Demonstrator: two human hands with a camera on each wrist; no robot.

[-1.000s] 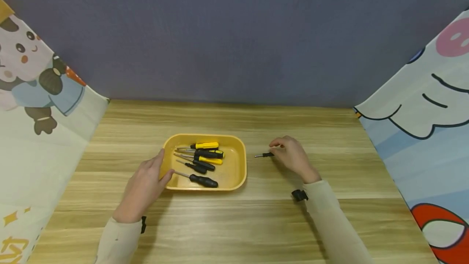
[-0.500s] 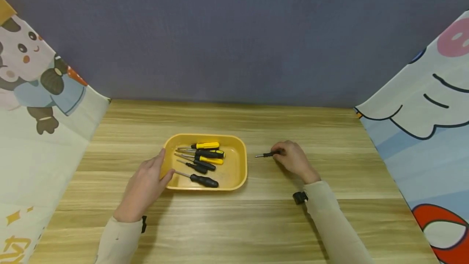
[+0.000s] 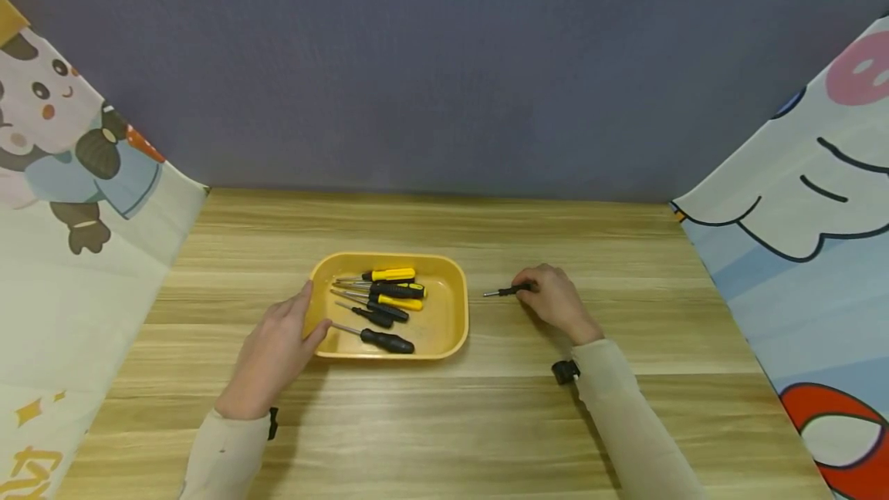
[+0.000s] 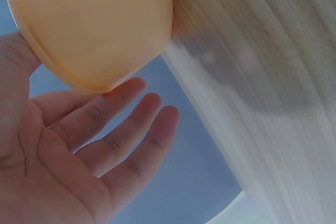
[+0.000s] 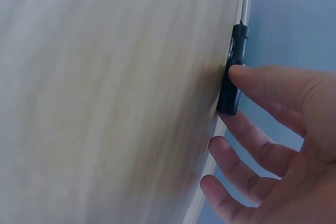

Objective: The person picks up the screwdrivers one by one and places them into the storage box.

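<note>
A short black-handled screwdriver [image 3: 505, 292] lies on the table right of the tray, its metal tip pointing left. My right hand [image 3: 556, 301] pinches its handle between thumb and fingers; the right wrist view shows the thumb across the black handle [image 5: 231, 87] and the other fingers spread below. On the left, my left hand [image 3: 274, 349] rests against the short end of a yellow tray [image 3: 444, 319], thumb over the rim. Its fingers are extended in the left wrist view, touching the tray's side [image 4: 94, 30]. Several screwdrivers lie in the tray, including a larger black-handled one [image 3: 387, 341] nearest me.
The wooden table [image 3: 444, 430] meets a dark blue-grey panel [image 3: 444, 76] at its back edge. Cartoon-printed panels stand at the left [image 3: 76, 315] and the right [image 3: 819, 299].
My right hand has come down slightly onto the small screwdriver, and its fingers have closed on the handle. The left hand and tray stay put.
</note>
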